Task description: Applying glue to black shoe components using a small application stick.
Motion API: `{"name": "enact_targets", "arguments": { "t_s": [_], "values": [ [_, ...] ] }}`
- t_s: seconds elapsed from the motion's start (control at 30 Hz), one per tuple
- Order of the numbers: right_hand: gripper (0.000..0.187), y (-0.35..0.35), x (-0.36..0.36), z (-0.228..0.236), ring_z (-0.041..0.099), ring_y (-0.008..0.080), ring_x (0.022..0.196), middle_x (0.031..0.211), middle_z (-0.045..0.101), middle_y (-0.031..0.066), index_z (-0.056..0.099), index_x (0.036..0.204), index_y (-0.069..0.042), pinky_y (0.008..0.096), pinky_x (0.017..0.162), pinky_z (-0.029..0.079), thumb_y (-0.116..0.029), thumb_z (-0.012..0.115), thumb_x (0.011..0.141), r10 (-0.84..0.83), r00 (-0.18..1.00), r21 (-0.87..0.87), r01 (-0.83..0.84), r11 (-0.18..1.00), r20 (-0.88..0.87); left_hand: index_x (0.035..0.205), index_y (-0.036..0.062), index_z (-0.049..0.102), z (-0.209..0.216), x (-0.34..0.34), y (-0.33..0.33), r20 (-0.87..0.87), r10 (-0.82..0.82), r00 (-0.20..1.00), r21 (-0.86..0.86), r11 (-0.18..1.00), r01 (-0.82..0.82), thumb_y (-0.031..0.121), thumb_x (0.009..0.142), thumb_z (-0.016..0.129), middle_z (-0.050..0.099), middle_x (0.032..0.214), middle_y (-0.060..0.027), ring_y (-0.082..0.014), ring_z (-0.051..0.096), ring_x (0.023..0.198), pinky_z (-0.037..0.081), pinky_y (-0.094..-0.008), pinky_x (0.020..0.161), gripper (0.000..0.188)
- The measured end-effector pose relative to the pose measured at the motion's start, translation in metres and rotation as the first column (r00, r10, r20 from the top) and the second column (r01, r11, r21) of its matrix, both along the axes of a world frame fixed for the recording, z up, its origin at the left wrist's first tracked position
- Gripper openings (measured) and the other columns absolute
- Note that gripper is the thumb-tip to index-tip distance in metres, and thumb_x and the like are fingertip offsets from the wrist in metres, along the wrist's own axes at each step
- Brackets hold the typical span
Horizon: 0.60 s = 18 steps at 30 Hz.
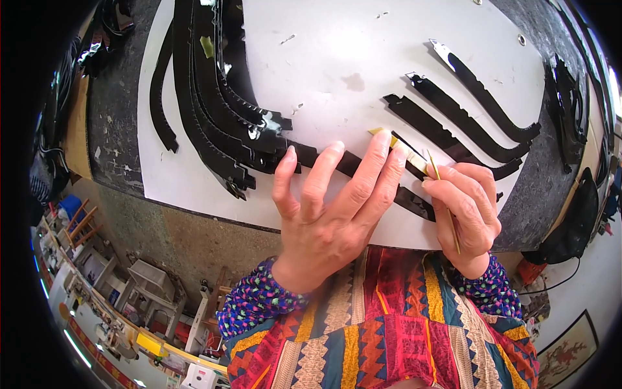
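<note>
My left hand (340,211) lies with its fingers spread over a black strip (350,164) with a shiny surface, its fingertips pressing on it. Between the fingers of my right hand (468,211) is a thin yellow stick (433,165), held in a pinch with its tip up. Close to that tip, a narrow yellowish-white strip (414,158) runs along a black piece from the left fingertips to the right fingers. Another shiny black piece (414,202) sticks out below, partly hidden by my left hand. What lies under the left palm does not show.
A white sheet (311,58) covers much of the dark table (120,123). Several long curved black strips (201,120) overlap at the left; several notched ones (466,107) lie fanned out at the right. More black pieces (565,107) rest near the table's right edge.
</note>
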State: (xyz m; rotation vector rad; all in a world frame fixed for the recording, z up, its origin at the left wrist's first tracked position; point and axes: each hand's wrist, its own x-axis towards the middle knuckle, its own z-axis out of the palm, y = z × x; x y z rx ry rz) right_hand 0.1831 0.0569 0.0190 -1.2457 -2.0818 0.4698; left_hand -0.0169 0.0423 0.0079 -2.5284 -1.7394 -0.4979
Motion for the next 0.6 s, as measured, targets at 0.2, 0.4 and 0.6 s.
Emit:
{"name": "enact_targets", "arguments": {
  "t_s": [0.2, 0.4, 0.6],
  "values": [
    [0.037, -0.0004, 0.0, -0.0006, 0.064, 0.031, 0.085, 0.099, 0.071, 0.0139, 0.073, 0.099, 0.0, 0.0365, 0.074, 0.053, 0.012, 0.072, 0.064, -0.007, 1.0, -0.007, 0.007, 1.0, -0.008, 0.125, 0.026, 0.071, 0.005, -0.0011, -0.0002, 0.009, -0.022, 1.0, -0.057, 0.998, 0.023, 0.018, 0.092, 0.063, 0.06, 0.139, 0.0094, -0.0216, 0.046, 0.123, 0.028, -0.0481, 0.113, 0.035],
    [0.038, -0.0007, 0.0003, -0.0022, 0.065, 0.0315, 0.086, 0.099, 0.071, 0.0144, 0.073, 0.099, 0.0, 0.037, 0.075, 0.053, 0.012, 0.071, 0.063, -0.007, 1.0, -0.011, 0.007, 1.0, -0.018, 0.125, 0.0262, 0.071, 0.0047, -0.0019, -0.0008, 0.008, -0.019, 1.0, -0.054, 0.998, 0.02, 0.018, 0.092, 0.064, 0.06, 0.139, 0.0093, -0.0216, 0.046, 0.123, 0.028, -0.0482, 0.113, 0.035],
    [0.039, -0.0014, -0.0007, -0.0009, 0.065, 0.0322, 0.087, 0.1, 0.071, 0.0145, 0.073, 0.1, 0.0, 0.0381, 0.075, 0.053, 0.012, 0.069, 0.063, -0.002, 1.0, -0.007, 0.002, 1.0, 0.003, 0.12, 0.0273, 0.072, -0.0012, -0.0015, -0.0007, 0.003, 0.006, 1.0, 0.008, 1.0, -0.006, 0.025, 0.094, 0.058, 0.059, 0.137, 0.0127, -0.0174, 0.048, 0.121, 0.032, -0.0489, 0.11, 0.031]
  ]
}}
